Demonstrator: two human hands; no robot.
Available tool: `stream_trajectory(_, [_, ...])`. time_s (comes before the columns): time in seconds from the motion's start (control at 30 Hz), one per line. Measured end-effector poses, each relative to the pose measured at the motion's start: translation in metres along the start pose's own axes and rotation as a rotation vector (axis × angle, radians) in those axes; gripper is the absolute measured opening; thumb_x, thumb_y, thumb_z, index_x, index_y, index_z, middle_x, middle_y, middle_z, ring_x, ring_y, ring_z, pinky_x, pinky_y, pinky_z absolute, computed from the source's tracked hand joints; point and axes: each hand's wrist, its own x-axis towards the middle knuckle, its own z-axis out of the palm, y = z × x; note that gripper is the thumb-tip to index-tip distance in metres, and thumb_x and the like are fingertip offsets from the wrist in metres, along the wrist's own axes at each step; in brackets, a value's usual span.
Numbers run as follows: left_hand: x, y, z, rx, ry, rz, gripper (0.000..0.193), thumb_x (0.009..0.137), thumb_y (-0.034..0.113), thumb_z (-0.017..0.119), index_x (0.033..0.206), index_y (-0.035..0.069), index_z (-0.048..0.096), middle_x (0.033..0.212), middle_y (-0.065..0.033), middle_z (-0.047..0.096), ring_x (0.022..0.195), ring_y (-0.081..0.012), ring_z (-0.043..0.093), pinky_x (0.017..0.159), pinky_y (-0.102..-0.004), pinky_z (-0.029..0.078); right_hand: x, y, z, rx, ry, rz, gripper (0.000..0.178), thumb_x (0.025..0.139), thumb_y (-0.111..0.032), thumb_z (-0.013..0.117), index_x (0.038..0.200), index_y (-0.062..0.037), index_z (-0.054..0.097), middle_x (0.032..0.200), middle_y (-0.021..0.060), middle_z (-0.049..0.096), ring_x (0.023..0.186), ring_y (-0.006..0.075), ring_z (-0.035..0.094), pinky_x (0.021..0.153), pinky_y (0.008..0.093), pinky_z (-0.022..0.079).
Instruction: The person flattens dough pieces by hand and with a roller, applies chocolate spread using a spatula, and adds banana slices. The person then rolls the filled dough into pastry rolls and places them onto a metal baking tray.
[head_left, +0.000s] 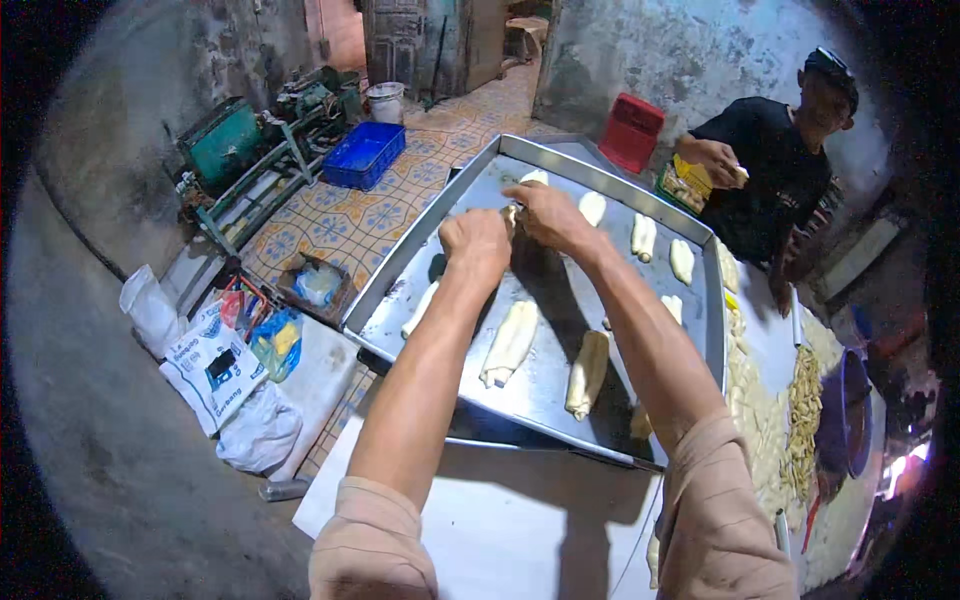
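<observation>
Silvery metal is seen in the wide tray [385, 310] spread beneath both hands. The left hand [475, 240] is curled inward, and the right hand [548, 212] is bent toward it; a small pale piece [511, 217] is glimpsed between them, but whether it is grasped by either cannot be told. On the tray, a pale dough roll [510, 343] is laid nearer the body than the left hand, a shaded roll [587, 373] nearer than the right hand, and more rolls [643, 236] to the right hand's right. Farther right, a co-worker [765, 170] is seen.
</observation>
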Motion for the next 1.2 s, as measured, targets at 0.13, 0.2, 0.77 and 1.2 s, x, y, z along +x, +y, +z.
stream_trajectory(0.13, [0.000, 0.016, -0.003, 0.145, -0.018, 0.020, 0.016, 0.091, 0.015, 0.066, 0.099, 0.013, 0.080, 0.100, -0.0096, 0.078, 0.095, -0.0267, 0.076, 0.070, -0.0396, 0.061, -0.021, -0.015, -0.050, -0.099, -0.165, -0.008, 0.031, 0.088, -0.008, 0.059, 0.116, -0.0014, 0.071, 0.106, 0.0226, 0.072, 0.101, 0.0417, 0.068, 0.092, 0.0479, 0.053])
stream_trajectory(0.2, [0.002, 0.003, 0.004, 0.128, 0.023, 0.033, 0.017, 0.091, 0.016, 0.066, 0.100, 0.012, 0.080, 0.101, -0.0097, 0.078, 0.096, -0.0277, 0.076, 0.072, -0.0413, 0.061, -0.038, -0.048, -0.088, -0.047, -0.163, -0.127, 0.028, 0.090, -0.012, 0.063, 0.115, -0.0038, 0.072, 0.101, 0.0200, 0.073, 0.096, 0.0407, 0.069, 0.087, 0.0466, 0.054])
stream_trajectory(0.77, [-0.243, -0.066, -0.107, -0.521, 0.387, 0.103, 0.017, 0.088, 0.012, 0.075, 0.099, 0.000, 0.073, 0.089, -0.0117, 0.074, 0.077, -0.0215, 0.070, 0.070, -0.0332, 0.053, -0.451, -0.141, -0.274, 0.289, 0.120, 0.910, 0.024, 0.093, -0.007, 0.070, 0.114, 0.0049, 0.072, 0.099, 0.0125, 0.076, 0.088, 0.0170, 0.073, 0.079, 0.0303, 0.058])
stream_trajectory(1.2, [-0.472, 0.035, -0.044, -0.537, 0.180, -0.320, 0.021, 0.087, 0.014, 0.075, 0.100, -0.003, 0.075, 0.085, -0.0137, 0.074, 0.072, -0.0199, 0.068, 0.062, -0.0336, 0.053, -0.608, -0.137, -0.308, 0.226, -0.001, 0.920, 0.029, 0.094, -0.020, 0.069, 0.117, -0.0033, 0.073, 0.109, 0.0169, 0.075, 0.091, 0.0283, 0.075, 0.078, 0.0359, 0.059])
